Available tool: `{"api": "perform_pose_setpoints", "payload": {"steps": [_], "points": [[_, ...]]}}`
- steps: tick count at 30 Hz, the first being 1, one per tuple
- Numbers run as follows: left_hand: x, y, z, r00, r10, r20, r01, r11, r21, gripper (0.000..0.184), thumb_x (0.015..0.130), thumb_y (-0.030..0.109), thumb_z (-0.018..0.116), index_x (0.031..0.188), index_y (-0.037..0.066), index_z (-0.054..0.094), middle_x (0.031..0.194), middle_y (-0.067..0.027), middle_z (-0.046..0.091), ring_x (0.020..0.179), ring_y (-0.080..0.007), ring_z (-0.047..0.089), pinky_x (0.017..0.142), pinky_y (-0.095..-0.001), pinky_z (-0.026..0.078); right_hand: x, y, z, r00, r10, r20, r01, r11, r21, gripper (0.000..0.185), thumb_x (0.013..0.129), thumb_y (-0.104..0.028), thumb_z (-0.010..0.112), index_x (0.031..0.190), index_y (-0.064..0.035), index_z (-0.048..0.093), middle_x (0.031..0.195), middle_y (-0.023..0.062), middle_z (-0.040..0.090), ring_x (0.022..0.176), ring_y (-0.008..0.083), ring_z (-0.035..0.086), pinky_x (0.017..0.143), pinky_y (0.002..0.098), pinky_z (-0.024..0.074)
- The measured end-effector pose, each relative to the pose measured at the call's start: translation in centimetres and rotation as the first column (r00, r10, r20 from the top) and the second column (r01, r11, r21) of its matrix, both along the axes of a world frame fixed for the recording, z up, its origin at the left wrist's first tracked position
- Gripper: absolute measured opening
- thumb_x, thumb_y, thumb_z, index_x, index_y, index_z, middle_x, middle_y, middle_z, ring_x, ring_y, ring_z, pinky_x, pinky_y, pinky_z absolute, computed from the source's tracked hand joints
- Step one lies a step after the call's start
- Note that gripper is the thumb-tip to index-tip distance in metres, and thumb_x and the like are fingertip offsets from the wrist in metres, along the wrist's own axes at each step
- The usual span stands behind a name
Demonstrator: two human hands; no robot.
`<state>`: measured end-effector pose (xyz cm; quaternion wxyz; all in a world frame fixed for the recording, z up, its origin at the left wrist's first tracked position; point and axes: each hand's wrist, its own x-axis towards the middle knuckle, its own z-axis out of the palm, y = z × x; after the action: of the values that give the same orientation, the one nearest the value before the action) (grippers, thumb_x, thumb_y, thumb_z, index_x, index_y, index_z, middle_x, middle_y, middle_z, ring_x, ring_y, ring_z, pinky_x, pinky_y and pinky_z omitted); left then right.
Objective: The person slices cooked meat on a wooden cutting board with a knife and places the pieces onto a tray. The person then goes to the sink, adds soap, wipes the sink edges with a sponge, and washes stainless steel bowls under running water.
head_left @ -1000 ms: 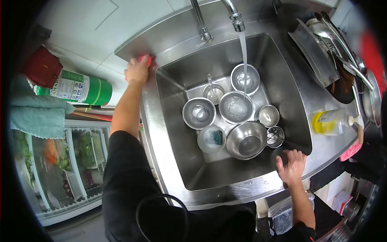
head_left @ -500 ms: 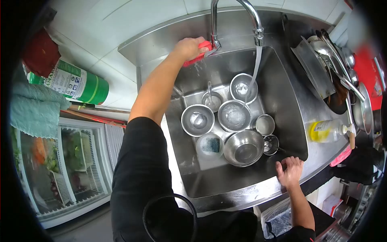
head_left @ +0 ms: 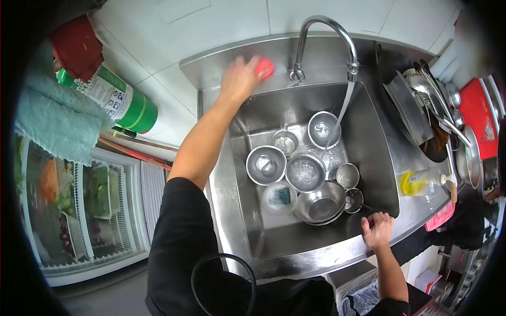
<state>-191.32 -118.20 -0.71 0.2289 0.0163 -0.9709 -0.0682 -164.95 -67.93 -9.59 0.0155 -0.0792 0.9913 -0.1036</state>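
My left hand (head_left: 238,79) is closed around a red scrub brush (head_left: 264,68), both blurred, against the steel ledge behind the sink. Over the front right rim of the steel sink (head_left: 316,245) lies my right hand (head_left: 378,229), fingers loosely spread, holding nothing. Water runs from the curved faucet (head_left: 352,68) into the sink. Several metal bowls stand in there: one under the stream (head_left: 324,129), one in the middle (head_left: 305,173), one at left (head_left: 266,165) and a wider bowl (head_left: 320,203) near the front. A dark green scouring pad (head_left: 279,196) sits in a soapy tub (head_left: 271,206).
Right of the sink stand a pump bottle of yellow liquid (head_left: 420,182) and a rack of pans and ladles (head_left: 421,87). At left are a green canister (head_left: 126,105), a hanging teal towel (head_left: 58,118) and a glass-topped cooler (head_left: 89,210) with vegetables.
My left hand has moved the scrub brush left, away from the faucet base, along the ledge. The view has shifted slightly. My right hand stays on the rim.
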Motion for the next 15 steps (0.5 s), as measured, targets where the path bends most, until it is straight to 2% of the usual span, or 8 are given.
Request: {"api": "perform_pose_setpoints", "payload": {"steps": [1, 3, 6, 7, 9, 10, 12, 15], "points": [[-0.8, 0.8, 1.4, 0.965, -0.065, -0.254, 0.049, 0.996, -0.070, 0.036, 0.091, 0.047, 0.060, 0.119, 0.024, 0.063, 0.104, -0.0199, 0.062, 0.095, -0.0382, 0.065, 0.080, -0.0473, 0.055, 0.1, 0.1, -0.1, 1.000, 0.001, 0.000, -0.001, 1.000, -0.003, 0.031, 0.082, -0.040, 0.066, 0.069, -0.0116, 0.062, 0.075, 0.0076, 0.060, 0.081, 0.0292, 0.055, 0.081, 0.0424, 0.0374], [-3.5, 2.5, 6.1, 0.950, -0.112, -0.292, 0.094, 0.993, -0.074, 0.032, 0.091, 0.043, 0.060, 0.119, 0.027, 0.064, 0.102, -0.0195, 0.062, 0.095, -0.0381, 0.064, 0.081, -0.0477, 0.053, 0.3, 0.3, -0.3, 0.999, 0.028, -0.026, -0.028, 1.000, 0.002, 0.031, 0.083, -0.038, 0.065, 0.069, -0.0110, 0.061, 0.073, 0.0073, 0.059, 0.079, 0.0293, 0.055, 0.079, 0.0421, 0.0369], [-5.6, -0.9, 4.0, 0.986, -0.033, -0.164, 0.011, 0.991, -0.133, 0.030, 0.091, 0.040, 0.058, 0.119, 0.029, 0.064, 0.100, -0.0183, 0.062, 0.100, -0.0374, 0.061, 0.085, -0.0474, 0.051, 0.3, 1.0, -1.1, 0.997, 0.064, -0.036, -0.064, 0.998, 0.008, 0.031, 0.083, -0.037, 0.065, 0.068, -0.0106, 0.060, 0.071, 0.0070, 0.057, 0.076, 0.0292, 0.053, 0.077, 0.0417, 0.0360], [-3.7, -3.4, 3.9, 0.992, -0.001, -0.124, 0.001, 1.000, 0.006, 0.033, 0.092, 0.040, 0.057, 0.122, 0.027, 0.063, 0.107, -0.0182, 0.064, 0.109, -0.0370, 0.059, 0.093, -0.0484, 0.048, 0.3, 0.9, -1.2, 0.996, 0.069, -0.058, -0.070, 0.997, -0.015, 0.032, 0.084, -0.038, 0.064, 0.067, -0.0106, 0.059, 0.069, 0.0070, 0.056, 0.073, 0.0294, 0.052, 0.075, 0.0419, 0.0352], [-0.4, -13.4, 2.1, 0.991, 0.067, -0.116, -0.090, 0.974, -0.208, 0.043, 0.096, 0.048, 0.053, 0.130, 0.022, 0.060, 0.123, -0.0167, 0.065, 0.115, -0.0390, 0.059, 0.094, -0.0488, 0.049, 0.2, 0.5, -0.8, 0.997, 0.055, -0.059, -0.056, 0.998, -0.018, 0.034, 0.085, -0.040, 0.064, 0.067, -0.0107, 0.060, 0.069, 0.0071, 0.055, 0.074, 0.0295, 0.052, 0.076, 0.0420, 0.0353], [3.2, -16.5, 4.6, 0.992, 0.121, -0.025, -0.122, 0.992, -0.021, 0.047, 0.096, 0.052, 0.052, 0.133, 0.025, 0.057, 0.123, -0.0151, 0.065, 0.109, -0.0400, 0.062, 0.093, -0.0493, 0.050, 0.1, 0.3, -0.8, 0.997, 0.048, -0.065, -0.050, 0.998, -0.027, 0.035, 0.085, -0.040, 0.064, 0.067, -0.0107, 0.060, 0.069, 0.0071, 0.055, 0.074, 0.0296, 0.052, 0.076, 0.0421, 0.0353], [7.9, -20.8, 6.3, 0.876, 0.470, 0.106, -0.451, 0.877, -0.165, 0.048, 0.092, 0.059, 0.055, 0.131, 0.031, 0.059, 0.101, -0.0211, 0.068, 0.101, -0.0390, 0.065, 0.089, -0.0485, 0.052, 0.5, 0.5, -0.8, 0.998, 0.047, -0.041, -0.048, 0.999, -0.022, 0.035, 0.085, -0.042, 0.063, 0.068, -0.0109, 0.060, 0.070, 0.0070, 0.056, 0.075, 0.0296, 0.053, 0.076, 0.0422, 0.0353], [5.7, -17.7, 6.8, 0.914, 0.402, -0.051, -0.404, 0.914, -0.029, 0.048, 0.091, 0.062, 0.055, 0.128, 0.032, 0.062, 0.098, -0.0215, 0.068, 0.104, -0.0381, 0.064, 0.088, -0.0484, 0.053, 0.1, 0.0, -0.7, 0.998, 0.041, -0.050, -0.042, 0.999, -0.014, 0.037, 0.085, -0.043, 0.063, 0.068, -0.0111, 0.060, 0.071, 0.0071, 0.057, 0.076, 0.0297, 0.053, 0.076, 0.0422, 0.0353]]}}
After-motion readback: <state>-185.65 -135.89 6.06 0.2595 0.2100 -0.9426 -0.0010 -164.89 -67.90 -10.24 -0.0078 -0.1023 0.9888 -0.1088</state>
